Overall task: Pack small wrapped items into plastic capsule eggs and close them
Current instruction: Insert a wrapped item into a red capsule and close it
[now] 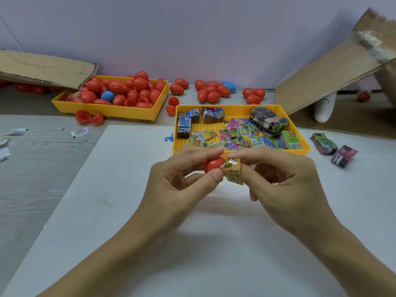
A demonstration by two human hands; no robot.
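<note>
Both hands meet over the white board's far edge, the left hand [182,179] pinching a red egg half [212,164] steady, seemingly so the right hand [278,179], fingers curled round a wrapped packet [232,172], can push it in; its printing is too blurred to read.

The red plastic capsule egg half [212,164] is smooth and glossy, catching a highlight. The small yellow-green wrapped packet [232,172] beside it has a shiny, crinkled film wrapper. The yellow plastic tray with a perforated floor [242,107] looks hard with a satin sheen. The torn brown corrugated cardboard sheets [325,76] are matt and rough-edged. The pale bench [120,200] is smooth and matt.
</note>
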